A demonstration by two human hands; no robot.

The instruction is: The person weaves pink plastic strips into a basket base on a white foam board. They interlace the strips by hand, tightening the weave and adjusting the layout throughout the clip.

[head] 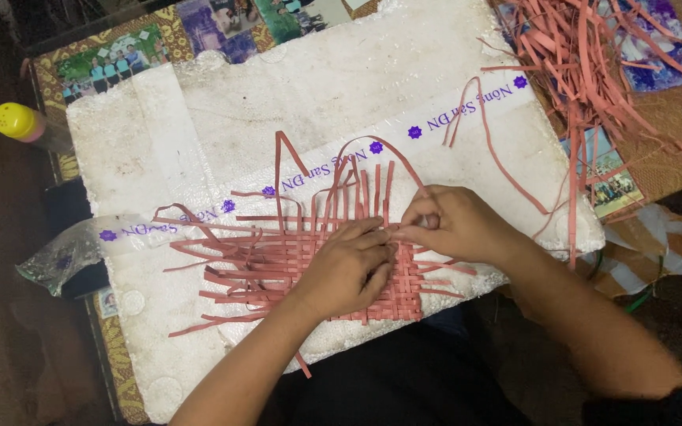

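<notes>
Both forearms come in from six o'clock, over a dark lap at the bottom edge. Left hand (349,268) lies flat, fingers spread, pressing on the woven mat of salmon-pink paper strips (404,296), which sits at the near edge of the white foam board (341,95). Right hand (455,222) is just beside it at two o'clock from the left, thumb and fingertips pinched on a pink strip at the mat's upper edge; the two hands touch at the fingertips. Which strip is pinched, and how it threads through the weave, is hidden under the fingers.

The finished weave spreads under and at four o'clock of the left hand, while unwoven ends run out long toward nine o'clock and stand up toward twelve. The right hand is the nearer one to those upright ends.

Farther out, a clear tape band with purple print (404,134) crosses the board. At one o'clock lies a loose heap of pink strips (593,55), partly cut off by the frame. At ten o'clock a yellow-capped bottle (21,122) rests on the counter (665,110), whose patterned top shows photographs.
</notes>
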